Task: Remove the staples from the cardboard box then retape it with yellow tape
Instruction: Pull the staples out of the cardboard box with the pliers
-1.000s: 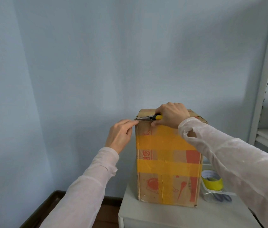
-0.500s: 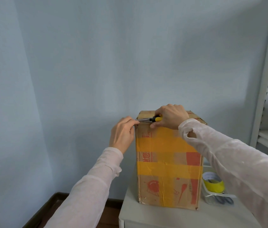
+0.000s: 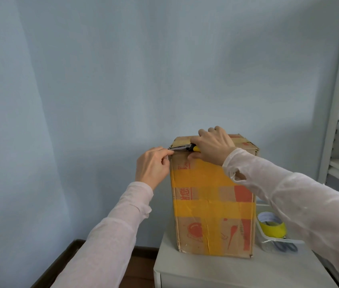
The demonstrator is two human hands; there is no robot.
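- Roughly at the middle of the view, the cardboard box (image 3: 212, 204) stands upright on the grey bench (image 3: 206, 271), with bands of yellow tape (image 3: 214, 207) across and down its near face.
- The right hand (image 3: 213, 146) lies over the box's top near edge. Its fingers (image 3: 206, 135) are curled round the yellow handle of the pliers (image 3: 182, 148), hiding most of that handle.
- The pliers' metal nose points toward 9 o'clock and reaches the box's top left corner. What the tip bites on is too small to tell.
- The left hand (image 3: 152, 167) sits at 9 o'clock of that corner and touches it. Its thumb and forefinger (image 3: 164, 162) are pressed together just under the pliers' tip. Whether they pinch the cardboard or something else cannot be told.
- At 4 o'clock of the box, a yellow tape roll (image 3: 272, 226) sits in a clear tray (image 3: 280, 244), partly covered by the right sleeve (image 3: 299, 204).
- Dark scissor handles (image 3: 285, 247) show blurred through the tray's wall.
- The box's top face is mostly hidden by the right hand.
- A shelf unit (image 3: 330, 100) is cut off at 3 o'clock of the frame.
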